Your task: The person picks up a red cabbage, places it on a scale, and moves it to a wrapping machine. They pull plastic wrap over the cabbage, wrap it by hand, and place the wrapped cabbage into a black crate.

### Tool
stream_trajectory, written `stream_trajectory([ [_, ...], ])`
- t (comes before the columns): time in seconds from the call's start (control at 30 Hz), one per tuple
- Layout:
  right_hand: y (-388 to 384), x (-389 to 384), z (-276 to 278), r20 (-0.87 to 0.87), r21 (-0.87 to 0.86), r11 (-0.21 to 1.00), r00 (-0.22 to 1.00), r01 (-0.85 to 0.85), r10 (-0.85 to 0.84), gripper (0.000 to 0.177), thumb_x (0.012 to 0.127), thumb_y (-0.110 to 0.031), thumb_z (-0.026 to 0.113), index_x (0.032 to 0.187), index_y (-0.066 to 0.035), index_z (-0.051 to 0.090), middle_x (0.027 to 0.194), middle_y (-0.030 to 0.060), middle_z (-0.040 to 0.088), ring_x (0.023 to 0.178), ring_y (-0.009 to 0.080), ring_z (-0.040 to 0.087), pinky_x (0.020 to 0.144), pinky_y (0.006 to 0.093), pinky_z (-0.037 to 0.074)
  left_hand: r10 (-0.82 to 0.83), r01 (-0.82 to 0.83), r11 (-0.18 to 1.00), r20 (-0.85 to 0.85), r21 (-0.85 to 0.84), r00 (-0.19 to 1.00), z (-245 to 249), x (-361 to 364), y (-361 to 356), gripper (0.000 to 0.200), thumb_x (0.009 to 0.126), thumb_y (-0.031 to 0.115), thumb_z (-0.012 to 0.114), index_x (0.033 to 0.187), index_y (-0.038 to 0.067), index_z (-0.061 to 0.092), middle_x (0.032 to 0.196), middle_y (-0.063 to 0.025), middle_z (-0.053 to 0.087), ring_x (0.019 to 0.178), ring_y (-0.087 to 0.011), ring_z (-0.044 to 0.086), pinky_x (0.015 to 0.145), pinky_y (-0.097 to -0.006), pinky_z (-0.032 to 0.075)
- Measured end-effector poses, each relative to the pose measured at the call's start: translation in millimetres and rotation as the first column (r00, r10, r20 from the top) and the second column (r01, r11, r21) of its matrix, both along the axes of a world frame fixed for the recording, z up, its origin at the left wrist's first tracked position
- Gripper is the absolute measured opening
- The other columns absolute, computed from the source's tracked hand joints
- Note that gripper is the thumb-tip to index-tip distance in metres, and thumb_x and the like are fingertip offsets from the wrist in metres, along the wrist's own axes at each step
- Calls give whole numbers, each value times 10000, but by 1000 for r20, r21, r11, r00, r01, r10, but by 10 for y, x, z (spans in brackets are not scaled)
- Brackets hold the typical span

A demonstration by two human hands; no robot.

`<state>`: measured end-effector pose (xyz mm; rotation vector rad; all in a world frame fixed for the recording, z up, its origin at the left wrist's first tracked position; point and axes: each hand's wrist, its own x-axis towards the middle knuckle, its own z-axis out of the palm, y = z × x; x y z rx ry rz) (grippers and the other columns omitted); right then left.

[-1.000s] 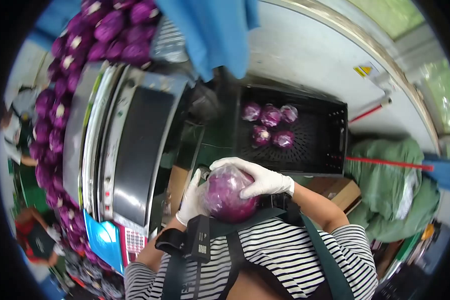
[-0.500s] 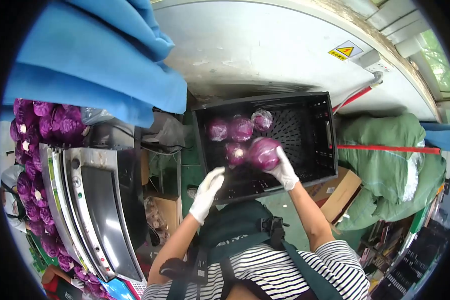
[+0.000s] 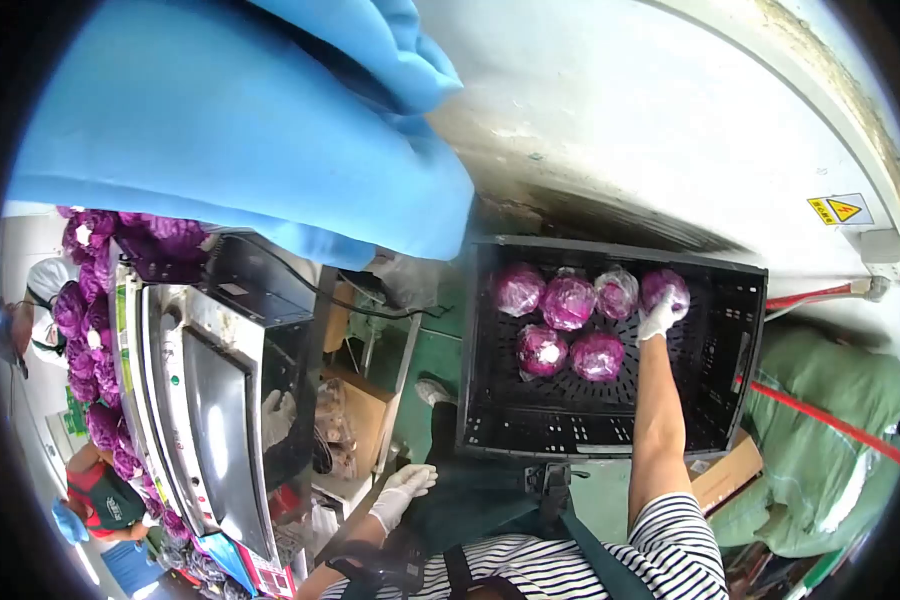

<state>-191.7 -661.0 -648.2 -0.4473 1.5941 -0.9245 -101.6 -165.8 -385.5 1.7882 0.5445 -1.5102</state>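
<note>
My right hand (image 3: 659, 318), in a white glove, reaches into a black plastic crate (image 3: 730, 400) and is shut on a wrapped purple cabbage (image 3: 669, 286) at the crate's far right corner. Several other wrapped purple cabbages (image 3: 568, 300) lie in the crate to its left, in two rows. My left hand (image 3: 400, 493), also gloved, hangs open near my waist and holds nothing, beside the edge of a metal machine (image 3: 205, 400).
A pile of purple cabbages (image 3: 82, 330) lies on the far side of the machine at the left. Blue cloth (image 3: 240, 120) hangs overhead. Green sacks (image 3: 840, 440) and a cardboard box (image 3: 725, 475) sit right of the crate. Another person (image 3: 100, 495) is at lower left.
My right hand has carried the cabbage from the crate's middle to its far right corner. My left hand has dropped away from the crate edge toward my waist.
</note>
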Motion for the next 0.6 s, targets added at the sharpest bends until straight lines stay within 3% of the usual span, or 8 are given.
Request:
stream_trajectory([
  [0.17,98,-180,-141,-210,-52,966,948,-255,239,999,751,-542,703,1464,-328,37,1489,62,200,1279,357,341,926,560,417,-44,40,997,-52,-65,998,-177,-1,-95,338,979,280,470,1209,41,534,1174,-74,590,1074,-154,566,920,-288,439],
  [0.2,-37,-364,-584,-292,-111,949,923,-295,252,901,809,-494,668,1462,-247,100,1480,76,210,1288,327,319,969,595,360,-70,66,994,-49,-81,996,-118,39,-173,341,981,275,466,1214,36,532,1177,-80,588,1086,-156,561,928,-289,433],
  [0.3,-40,-317,28,-84,51,933,929,-356,359,751,783,-474,691,1349,-332,219,1381,53,368,1248,292,357,937,581,367,-57,57,988,4,-147,998,-205,46,-77,358,959,308,506,1215,59,540,1141,-80,611,1062,-154,570,906,-290,437],
  [0.33,-160,-521,-74,-33,47,834,833,-550,552,752,787,-498,674,1350,-306,214,1386,57,376,1239,302,375,943,590,356,-50,59,980,51,-191,997,-218,41,-29,367,952,325,518,1204,61,550,1121,-72,615,1048,-143,567,898,-280,436],
  [0.4,-304,-630,-122,74,114,789,797,-604,600,794,778,-521,672,1355,-231,209,1390,90,393,1264,305,372,973,606,311,-48,64,981,89,-185,995,-88,129,-72,373,943,345,533,1192,70,562,1108,-55,615,1035,-133,560,886,-264,431],
  [0.47,28,-225,702,3,7,910,910,-414,414,975,796,-428,692,1466,-204,20,1375,150,388,1198,299,447,953,516,413,-133,180,963,229,-200,964,58,217,-67,397,932,382,539,1173,68,570,1113,-60,612,1049,-163,556,921,-291,417],
  [0.57,-170,-374,286,-541,-96,819,721,-565,434,778,849,-338,654,1424,-10,245,1325,153,445,1114,245,503,919,427,462,-287,365,896,298,-253,910,604,496,-189,390,958,298,511,1247,37,516,1222,-99,561,1158,-191,498,1001,-302,369],
  [0.6,-159,-376,247,-482,-208,716,707,-667,518,699,862,-343,633,1390,-12,316,1305,148,472,1124,245,507,930,403,449,-258,352,897,329,-268,909,765,577,-176,390,958,298,511,1247,37,516,1222,-99,561,1158,-191,498,1001,-302,369],
])
